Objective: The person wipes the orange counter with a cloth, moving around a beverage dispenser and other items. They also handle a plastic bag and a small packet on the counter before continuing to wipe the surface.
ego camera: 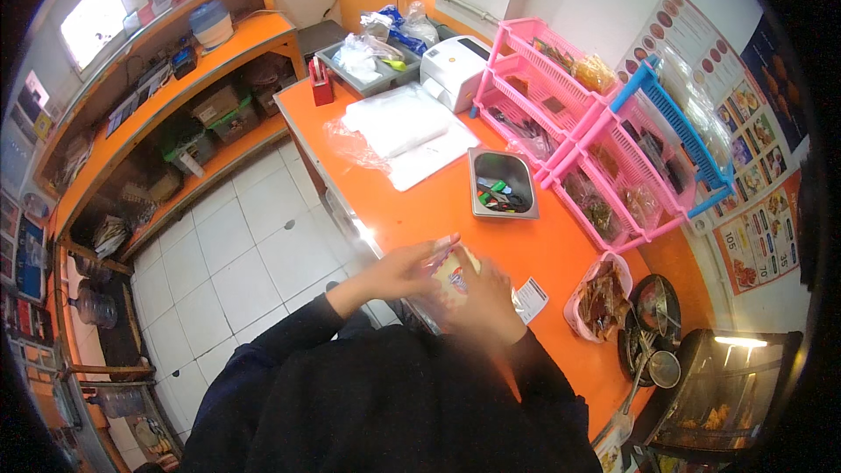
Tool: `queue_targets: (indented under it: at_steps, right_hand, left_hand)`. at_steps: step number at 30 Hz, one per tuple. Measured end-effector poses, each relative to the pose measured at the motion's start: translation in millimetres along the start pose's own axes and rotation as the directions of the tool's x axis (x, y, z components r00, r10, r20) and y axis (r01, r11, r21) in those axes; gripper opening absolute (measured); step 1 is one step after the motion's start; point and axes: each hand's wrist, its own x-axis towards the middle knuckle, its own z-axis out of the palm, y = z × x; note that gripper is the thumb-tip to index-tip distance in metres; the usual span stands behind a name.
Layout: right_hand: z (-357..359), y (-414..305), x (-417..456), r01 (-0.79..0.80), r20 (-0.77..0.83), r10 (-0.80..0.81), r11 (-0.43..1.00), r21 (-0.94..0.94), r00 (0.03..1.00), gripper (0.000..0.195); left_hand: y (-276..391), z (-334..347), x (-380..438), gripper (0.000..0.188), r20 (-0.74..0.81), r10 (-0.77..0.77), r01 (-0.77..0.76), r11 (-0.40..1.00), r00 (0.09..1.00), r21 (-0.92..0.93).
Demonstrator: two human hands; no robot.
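In front of my body, both hands are around a cream-coloured printed food package (453,276) with a red and blue logo. My left hand (410,272) grips its left side, thumb and fingertips reaching up to the top edge. The fingers of my right hand (486,302) lie over its front and right side. Much of the package is covered by the hands, and the area is slightly blurred. A small white printed paper slip (532,300) shows just right of my right hand; whether it touches the package I cannot tell. Beneath is an orange table (420,223).
A steel container (474,174) with pens and small tools stands ahead. Beyond are white plastic bags (401,125), a label printer (453,69) and a red tape dispenser (320,82). Pink racks (552,108), a pink basket (570,312), a strainer (663,368) and a glass food warmer (709,401) line the right.
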Motion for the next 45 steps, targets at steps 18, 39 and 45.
queue_targets:
  at_steps: [18, 39, 45]
  right_hand:
    - [28.0, 6.3, 19.8, 0.204, -0.167, -0.174, 0.963, 0.179, 0.97, 0.094]
    - [-93.5, 7.1, -62.6, 0.341, 0.151, -0.346, 0.938, 0.058, 0.926, 0.017]
    - [-117.1, 15.6, -70.4, 0.355, -0.011, -0.36, 0.915, 0.193, 0.933, 0.018]
  left_hand:
    - [52.1, -20.5, 33.8, 0.078, 0.028, -0.114, 0.105, 0.76, 0.993, -0.642]
    - [45.7, -43.1, 26.6, 0.086, 0.076, -0.162, 0.178, 0.934, 0.984, -0.311]
    - [57.1, -53.5, 34.1, 0.063, -0.052, -0.178, 0.15, 0.926, 0.983, -0.347]
